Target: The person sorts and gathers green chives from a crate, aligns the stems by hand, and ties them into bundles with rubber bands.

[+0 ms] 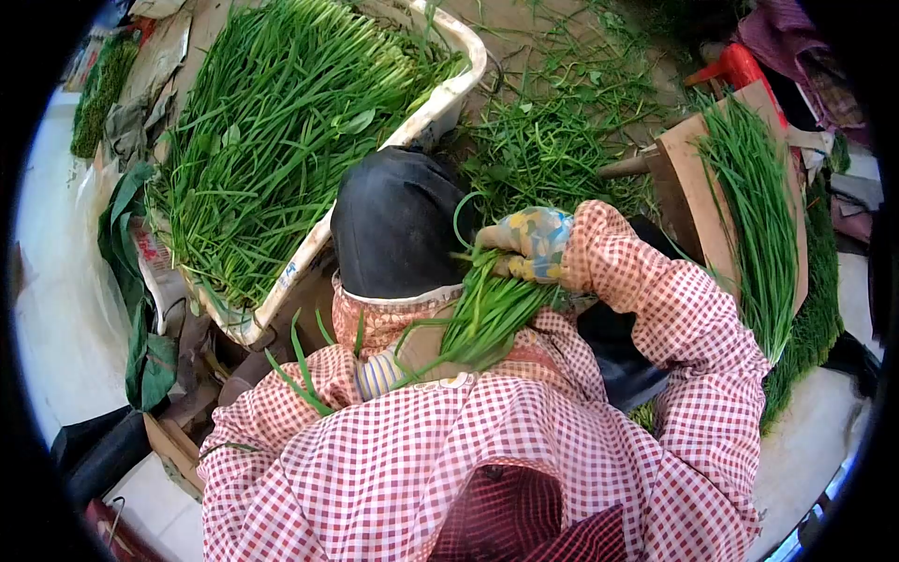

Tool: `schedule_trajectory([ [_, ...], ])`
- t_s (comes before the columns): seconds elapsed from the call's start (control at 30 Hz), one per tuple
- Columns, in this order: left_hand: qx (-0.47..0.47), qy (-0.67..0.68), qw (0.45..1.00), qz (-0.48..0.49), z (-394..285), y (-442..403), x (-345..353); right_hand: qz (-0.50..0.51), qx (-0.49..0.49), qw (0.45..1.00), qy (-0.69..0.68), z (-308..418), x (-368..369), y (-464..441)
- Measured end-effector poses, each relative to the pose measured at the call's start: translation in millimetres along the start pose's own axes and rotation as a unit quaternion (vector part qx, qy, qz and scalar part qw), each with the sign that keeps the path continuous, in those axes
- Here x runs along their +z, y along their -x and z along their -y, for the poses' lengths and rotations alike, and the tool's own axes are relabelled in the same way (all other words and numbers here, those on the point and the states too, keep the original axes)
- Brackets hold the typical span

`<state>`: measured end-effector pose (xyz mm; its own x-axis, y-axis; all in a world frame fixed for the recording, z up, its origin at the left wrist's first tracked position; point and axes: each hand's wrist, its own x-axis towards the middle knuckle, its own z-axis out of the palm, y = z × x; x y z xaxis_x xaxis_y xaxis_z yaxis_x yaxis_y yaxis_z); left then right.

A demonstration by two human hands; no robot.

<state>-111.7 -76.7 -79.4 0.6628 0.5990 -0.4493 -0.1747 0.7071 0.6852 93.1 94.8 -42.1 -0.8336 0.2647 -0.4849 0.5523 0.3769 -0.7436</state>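
Right hand (532, 245): clenched on the green bunch (496, 318), before the checked garment (375, 450).
Left hand (421, 348): half hidden; grip we cannot tell.
Bunch step: handling, we judge; next calls for steady holding.

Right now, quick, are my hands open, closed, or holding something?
Left hand: partly hidden behind the green bunch; open or closed can't be told.
Right hand: closed, holding that bunch.
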Motion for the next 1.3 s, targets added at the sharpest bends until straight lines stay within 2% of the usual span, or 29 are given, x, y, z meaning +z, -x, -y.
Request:
schedule_trajectory([
  [0.07, 0.003, 0.006, 1.000, 0.002, -3, -1, 0, -0.020, 0.047, 0.998, 0.033, 1, -1, -2],
  [0.13, 0.006, 0.012, 1.000, -0.003, -8, 0, 1, -0.063, 0.139, 0.983, 0.104, -17, 1, -9],
  [0.23, 0.000, 0.016, 1.000, -0.012, -11, 2, 2, -0.131, 0.167, 0.965, 0.155, -46, -4, -6],
  [0.3, -0.011, 0.016, 1.000, -0.021, -13, 7, 0, -0.086, 0.287, 0.952, 0.068, -84, -3, -19],
  [0.33, -0.020, 0.020, 0.999, -0.027, -13, 10, -1, -0.089, 0.317, 0.942, 0.072, -65, -18, 0],
  [0.4, -0.040, 0.038, 0.997, -0.045, -17, 21, -5, -0.151, 0.361, 0.920, -0.004, -82, -27, 13],
  [0.47, -0.064, 0.073, 0.993, -0.072, -21, 37, -8, -0.319, 0.389, 0.825, -0.256, -134, -11, 15],
  [0.5, -0.077, 0.089, 0.989, -0.085, -21, 45, -11, -0.361, 0.417, 0.774, -0.311, -146, -1, 26],
  [0.57, -0.098, 0.135, 0.980, -0.111, -21, 60, -14, -0.402, 0.433, 0.715, -0.374, -140, 5, 33],
  [0.67, -0.099, 0.165, 0.972, -0.134, -26, 67, -14, -0.422, 0.282, 0.711, -0.487, -149, 19, 25],
  [0.73, -0.068, 0.180, 0.974, -0.121, -35, 60, -8, -0.428, 0.183, 0.696, -0.547, -152, 30, 28],
  [0.77, -0.110, 0.240, 0.955, -0.131, -39, 59, -7, -0.433, 0.183, 0.692, -0.548, -137, 28, 33],
  [0.8, -0.113, 0.236, 0.957, -0.127, -36, 55, -7, -0.435, 0.151, 0.694, -0.553, -122, 23, 37],
  [0.87, -0.037, 0.242, 0.965, -0.093, -27, 49, -6, -0.411, 0.113, 0.687, -0.588, -77, 14, 53],
  [0.9, -0.037, 0.239, 0.966, -0.091, -27, 49, -5, -0.384, 0.108, 0.676, -0.620, -56, 18, 59],
  [0.97, -0.055, 0.224, 0.966, -0.115, -28, 50, 1, -0.444, -0.072, 0.735, -0.508, -30, 48, 47],
  [1.03, -0.077, 0.238, 0.959, -0.133, -36, 49, 14, -0.473, -0.090, 0.748, -0.457, 3, 59, 46],
  [1.07, -0.091, 0.196, 0.963, -0.163, -39, 48, 20, -0.472, -0.034, 0.805, -0.357, -1, 64, 43],
  [1.1, -0.104, 0.153, 0.964, -0.193, -41, 47, 23, -0.476, -0.036, 0.803, -0.357, 0, 64, 44],
  [1.2, -0.115, 0.172, 0.960, -0.188, -40, 45, 28, -0.505, 0.002, 0.839, -0.206, 10, 56, 52],
  [1.3, -0.117, 0.012, 0.972, -0.203, -52, 40, 34, -0.480, 0.061, 0.861, -0.154, -14, 68, 41],
])
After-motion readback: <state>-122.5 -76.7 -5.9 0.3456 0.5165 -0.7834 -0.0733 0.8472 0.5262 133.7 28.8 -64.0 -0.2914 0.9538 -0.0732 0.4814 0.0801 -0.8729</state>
